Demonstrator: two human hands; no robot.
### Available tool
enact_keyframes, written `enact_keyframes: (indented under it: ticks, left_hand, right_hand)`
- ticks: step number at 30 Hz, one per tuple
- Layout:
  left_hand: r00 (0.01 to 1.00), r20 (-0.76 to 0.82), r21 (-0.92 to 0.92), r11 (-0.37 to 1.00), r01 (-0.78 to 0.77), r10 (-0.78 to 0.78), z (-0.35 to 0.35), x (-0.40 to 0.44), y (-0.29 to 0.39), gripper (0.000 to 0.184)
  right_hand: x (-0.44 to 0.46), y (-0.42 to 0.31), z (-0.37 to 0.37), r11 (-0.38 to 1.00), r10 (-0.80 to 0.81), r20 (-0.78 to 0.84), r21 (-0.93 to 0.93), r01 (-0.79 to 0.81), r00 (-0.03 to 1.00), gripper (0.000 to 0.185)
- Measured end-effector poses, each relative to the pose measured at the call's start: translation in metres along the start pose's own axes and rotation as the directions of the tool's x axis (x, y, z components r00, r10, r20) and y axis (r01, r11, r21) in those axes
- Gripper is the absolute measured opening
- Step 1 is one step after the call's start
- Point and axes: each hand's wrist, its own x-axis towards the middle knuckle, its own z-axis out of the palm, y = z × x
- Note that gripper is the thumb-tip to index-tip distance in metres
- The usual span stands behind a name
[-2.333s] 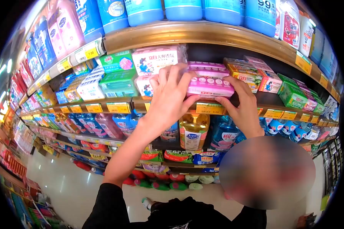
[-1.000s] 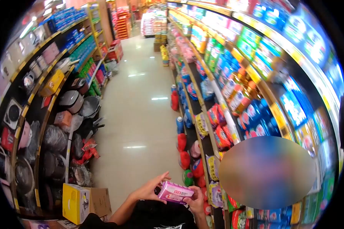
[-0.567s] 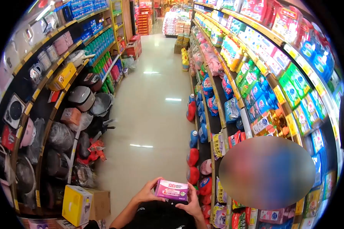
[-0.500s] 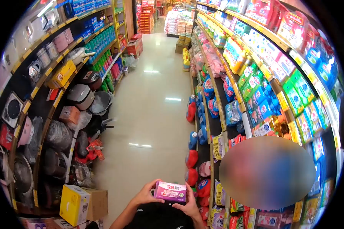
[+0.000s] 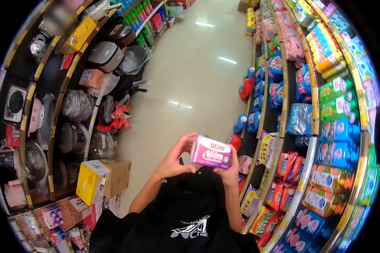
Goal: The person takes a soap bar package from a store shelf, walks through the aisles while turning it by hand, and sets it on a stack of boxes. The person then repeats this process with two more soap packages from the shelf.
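Observation:
A pink and purple soap pack (image 5: 210, 152) with a white label is held up in front of my chest, its printed face toward the camera. My left hand (image 5: 176, 158) grips its left end, thumb below and fingers along the upper edge. At the right end, my right hand (image 5: 229, 170) holds it, with the thumb under the lower edge and fingers mostly hidden behind. The pack is slightly tilted above the black shirt (image 5: 185, 211).
Shelves of bottles and bags, with a blue and white bag (image 5: 299, 119), run along the right. Cookware and a rice cooker (image 5: 106, 56) fill the left shelves. A yellow box (image 5: 93, 182) and a brown carton (image 5: 117, 177) stand at lower left beside the tiled aisle (image 5: 185, 71).
The pack came off the shelf between other soap packs and is now before my chest in both hands. The view turned to the aisle, then tilted down, so hands and pack appear higher.

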Motion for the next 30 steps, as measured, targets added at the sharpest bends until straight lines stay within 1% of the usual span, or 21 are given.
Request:
enact_keyframes:
  ticks: [3,5,6,7,9,10,13,14,16,17,19,21,22,25,26,28,29,30]
  left_hand:
    - [1.0,0.029,0.102,0.995,-0.003,0.0,0.0,0.052,0.019,0.11]
    - [0.999,0.03,0.151,0.988,-0.03,0.025,-0.001,0.087,0.027,0.108]
    - [0.999,0.028,0.172,0.985,-0.034,0.029,0.0,0.099,0.025,0.106]
    - [0.999,0.024,0.189,0.981,-0.034,0.03,-0.001,0.109,0.027,0.105]
    - [0.997,-0.014,0.209,0.975,-0.075,0.08,-0.003,0.133,0.025,0.096]
    - [0.993,-0.033,0.218,0.971,-0.099,0.109,-0.004,0.143,0.026,0.091]
    - [0.991,-0.004,0.256,0.958,-0.13,0.135,-0.009,0.17,0.035,0.085]
    - [0.991,-0.018,0.308,0.944,-0.118,0.13,-0.01,0.178,0.039,0.082]
    - [0.99,-0.034,0.413,0.904,-0.112,0.138,-0.014,0.194,0.045,0.078]
    - [0.991,-0.058,0.399,0.913,-0.089,0.122,-0.018,0.204,0.044,0.076]
    - [0.991,-0.09,0.362,0.93,-0.059,0.098,-0.024,0.217,0.034,0.072]
    - [0.99,-0.114,0.345,0.938,-0.034,0.078,-0.033,0.232,0.027,0.07]
    - [0.994,-0.105,0.252,0.968,0.007,0.02,-0.039,0.24,0.024,0.067]
    - [0.993,-0.11,0.116,0.992,0.056,-0.043,-0.059,0.27,0.012,0.066]
    - [0.991,-0.05,0.092,0.987,0.13,-0.126,-0.071,0.281,0.01,0.07]
    - [0.994,-0.044,0.056,0.993,0.103,-0.1,-0.089,0.308,0.003,0.067]
    - [0.996,-0.034,0.031,0.996,0.088,-0.087,-0.096,0.323,0.0,0.065]
    - [0.996,-0.02,-0.082,0.993,0.08,-0.082,-0.104,0.34,-0.006,0.063]
  right_hand:
    - [0.052,-0.012,-0.014,0.995,-0.043,0.025,0.089,0.041,0.999,0.098]
    - [0.083,-0.013,-0.025,0.989,-0.073,0.042,0.133,0.066,0.996,0.1]
    - [0.098,-0.014,-0.031,0.993,-0.083,0.056,0.087,0.078,0.995,0.102]
    - [0.111,-0.019,-0.031,0.995,-0.062,0.052,0.075,0.058,0.997,0.103]
    - [0.136,-0.031,-0.034,0.999,-0.009,0.041,0.053,0.007,0.999,0.106]
    - [0.145,-0.037,-0.034,0.996,0.039,0.04,0.08,-0.042,0.998,0.105]
    - [0.174,-0.029,-0.047,0.963,0.058,0.097,0.255,-0.081,0.994,0.104]
    - [0.181,-0.028,-0.052,0.954,0.093,0.108,0.274,-0.12,0.99,0.103]
    - [0.195,-0.029,-0.052,0.972,0.118,0.114,0.188,-0.138,0.986,0.103]
    - [0.206,-0.031,-0.052,0.982,0.11,0.114,0.141,-0.125,0.987,0.103]
    - [0.224,-0.027,-0.054,0.984,0.094,0.115,0.139,-0.11,0.989,0.103]
    - [0.243,-0.033,-0.049,0.984,0.132,0.089,0.108,-0.141,0.987,0.101]
    - [0.252,-0.028,-0.054,0.984,0.145,0.07,0.096,-0.152,0.987,0.1]
    - [0.289,-0.025,-0.061,0.985,0.162,0.064,0.043,-0.165,0.985,0.098]
    - [0.302,-0.027,-0.061,0.986,0.164,0.065,0.028,-0.166,0.984,0.098]
    - [0.333,-0.031,-0.06,0.987,0.161,0.08,0.015,-0.162,0.984,0.095]
    - [0.346,-0.035,-0.059,0.992,0.128,0.063,-0.006,-0.128,0.99,0.096]
    - [0.362,-0.039,-0.056,0.996,0.09,0.048,-0.03,-0.088,0.995,0.096]
